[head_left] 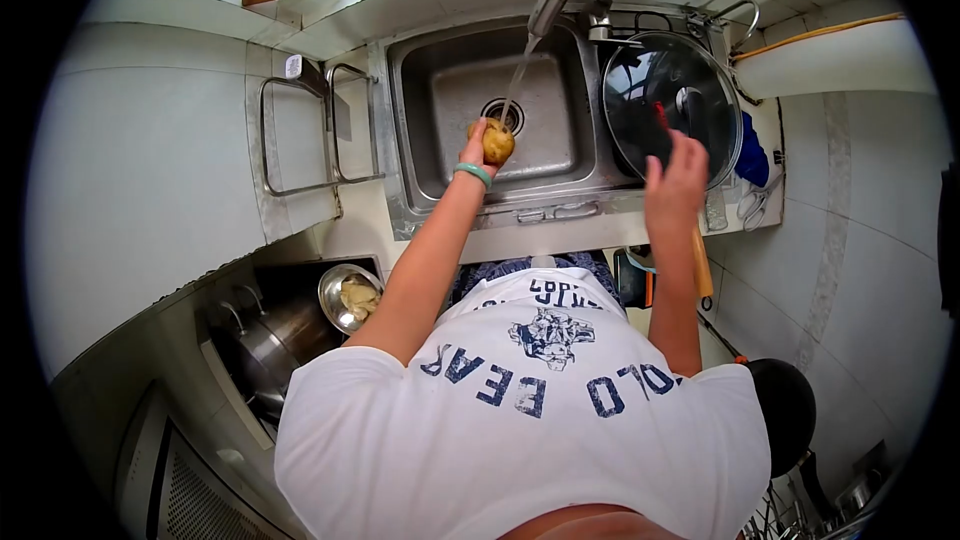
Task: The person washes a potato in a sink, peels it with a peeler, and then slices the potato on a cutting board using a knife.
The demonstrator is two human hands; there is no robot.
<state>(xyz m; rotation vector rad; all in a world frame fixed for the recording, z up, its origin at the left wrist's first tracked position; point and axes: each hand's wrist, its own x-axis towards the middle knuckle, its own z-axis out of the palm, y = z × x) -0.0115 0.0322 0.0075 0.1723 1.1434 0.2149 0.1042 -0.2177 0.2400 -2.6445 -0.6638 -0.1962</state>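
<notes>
My left hand (478, 152) is closed around a yellow-brown potato (497, 143) above the sink. A stream of water (518, 75) runs from the faucet (553, 5) down beside the potato, over the drain. My right hand (677, 180) is raised over the near part of a glass pan lid (630, 90), with its thumb and fingers apart and nothing seen in it. Whether it touches the lid I cannot tell. A small red mark or object (660, 115) shows at the lid, just beyond the fingertips.
The steel sink basin (420, 120) lies ahead. To the left are a metal rack (265, 140), a steel bowl (330, 285) with pale pieces inside, and a pot (280, 325). A wooden handle (702, 270) sticks out below my right hand. A blue cloth (752, 155) lies right of the lid.
</notes>
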